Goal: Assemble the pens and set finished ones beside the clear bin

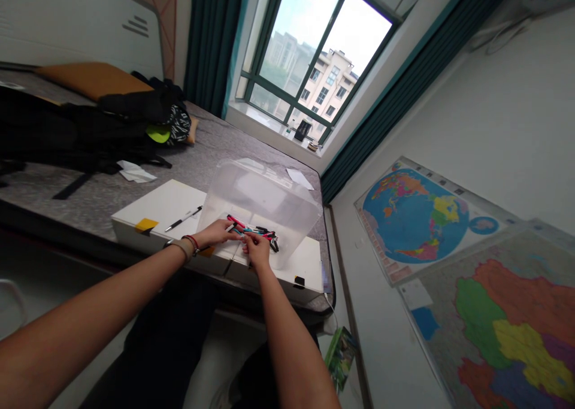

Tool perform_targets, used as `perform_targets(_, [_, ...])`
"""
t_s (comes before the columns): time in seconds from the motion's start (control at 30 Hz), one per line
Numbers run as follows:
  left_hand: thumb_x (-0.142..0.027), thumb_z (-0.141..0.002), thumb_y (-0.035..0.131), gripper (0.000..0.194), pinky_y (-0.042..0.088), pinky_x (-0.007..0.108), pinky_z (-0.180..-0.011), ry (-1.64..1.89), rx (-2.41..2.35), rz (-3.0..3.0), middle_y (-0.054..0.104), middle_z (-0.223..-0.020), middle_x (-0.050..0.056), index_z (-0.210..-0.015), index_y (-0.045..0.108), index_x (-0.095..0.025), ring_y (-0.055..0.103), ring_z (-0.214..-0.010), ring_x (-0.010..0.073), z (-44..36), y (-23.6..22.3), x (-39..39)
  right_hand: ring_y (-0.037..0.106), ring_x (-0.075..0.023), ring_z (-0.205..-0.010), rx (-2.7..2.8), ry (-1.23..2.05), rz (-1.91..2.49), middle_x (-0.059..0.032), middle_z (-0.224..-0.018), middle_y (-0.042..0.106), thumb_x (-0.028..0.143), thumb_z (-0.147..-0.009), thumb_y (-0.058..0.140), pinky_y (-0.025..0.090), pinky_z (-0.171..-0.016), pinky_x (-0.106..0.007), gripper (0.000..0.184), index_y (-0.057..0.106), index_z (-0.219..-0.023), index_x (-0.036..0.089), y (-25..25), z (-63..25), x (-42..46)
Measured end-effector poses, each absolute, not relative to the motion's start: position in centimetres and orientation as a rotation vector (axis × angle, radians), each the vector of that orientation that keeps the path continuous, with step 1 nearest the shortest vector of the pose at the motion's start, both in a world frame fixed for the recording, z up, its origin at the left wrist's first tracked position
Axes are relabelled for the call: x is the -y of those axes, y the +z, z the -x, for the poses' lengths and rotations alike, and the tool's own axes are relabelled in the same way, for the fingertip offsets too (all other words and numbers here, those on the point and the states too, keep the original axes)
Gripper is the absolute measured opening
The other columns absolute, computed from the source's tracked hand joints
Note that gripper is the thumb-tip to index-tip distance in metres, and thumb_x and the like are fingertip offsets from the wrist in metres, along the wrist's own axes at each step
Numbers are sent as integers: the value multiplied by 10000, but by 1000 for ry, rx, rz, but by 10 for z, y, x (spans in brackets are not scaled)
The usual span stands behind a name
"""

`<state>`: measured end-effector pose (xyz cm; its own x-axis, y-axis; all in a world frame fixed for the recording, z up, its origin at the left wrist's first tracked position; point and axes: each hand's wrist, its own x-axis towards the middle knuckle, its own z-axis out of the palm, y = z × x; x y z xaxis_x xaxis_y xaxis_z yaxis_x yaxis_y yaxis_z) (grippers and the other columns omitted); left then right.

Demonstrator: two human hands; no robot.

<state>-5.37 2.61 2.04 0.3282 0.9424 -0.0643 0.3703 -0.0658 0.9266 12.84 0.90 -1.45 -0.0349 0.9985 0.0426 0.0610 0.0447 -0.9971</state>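
Note:
My left hand (218, 232) is closed on a dark-tipped pen (230, 227) just inside the near side of a clear plastic box (265, 187). Close beside it, my right hand (257, 251) has its fingers pinched together, and what they grip is too small to make out. Several red, black and blue pens (265, 232) lie in a loose pile in the box, right behind both hands. A black-and-white pen (183, 218) rests apart on the white box (166, 202) to the left.
White boxes with yellow and black tabs support the clear box at the edge of a grey mattress (197, 133). A black bag (67, 130) and crumpled tissue (136, 172) lie left; white paper (299, 179) lies behind. A wall with maps (417, 211) stands right.

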Motion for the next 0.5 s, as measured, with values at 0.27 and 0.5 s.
perform_targets(0.27, [-577, -616, 721, 651, 282, 236, -494, 750, -1252, -1637, 583, -658, -10, -1076, 693, -116, 404, -508, 106, 53, 25, -24, 606, -141, -502, 1403, 1140, 1219, -47, -736, 720, 363, -785, 670, 519, -509, -258, 327, 749, -1029, 161, -19, -129, -9])
perform_targets(0.5, [-551, -635, 725, 603, 281, 235, -490, 742, -1204, -1619, 581, -654, -9, -1054, 684, -119, 395, -507, 103, 54, 23, -24, 605, -138, -500, 1407, 1202, 1214, -43, -733, 717, 386, -777, 680, 519, -512, -257, 330, 734, -1006, 155, -19, -130, -11])
